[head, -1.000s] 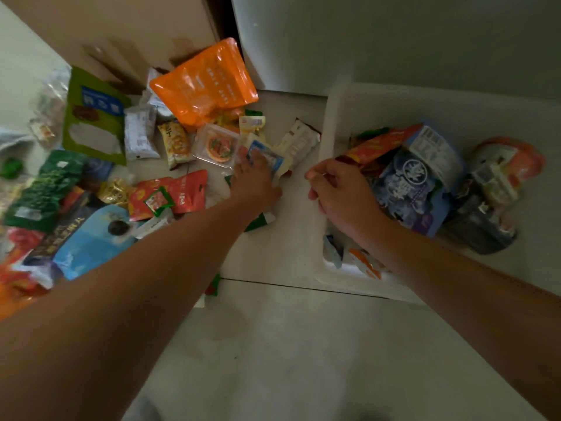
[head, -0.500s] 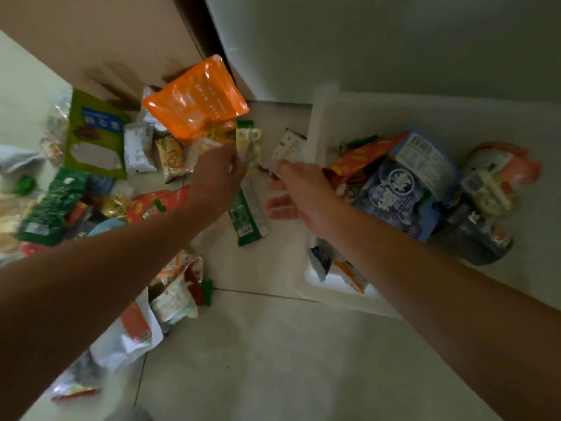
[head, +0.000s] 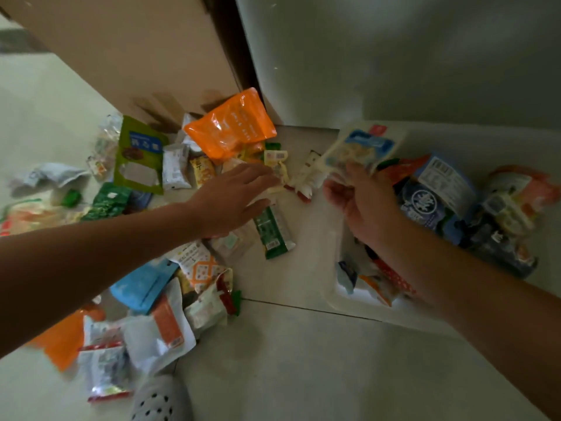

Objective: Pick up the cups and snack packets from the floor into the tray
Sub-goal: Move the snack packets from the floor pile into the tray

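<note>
Tray is part-filled; a white-and-blue packet is gripped in the right hand at its rim; many packets are left on the floor under the spread, empty left hand.

I see a bare strip of floor just left of the tray. Further left, loose packets crowd the ground. Inside the tray, heaped packets fill the middle; its far side lies bare, the wall close behind.

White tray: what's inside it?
Snack packets: a dark blue bag, an orange-red pouch, small ones near the tray's corner. The right forearm hides the middle; the right hand holds a blue-and-white packet.
</note>
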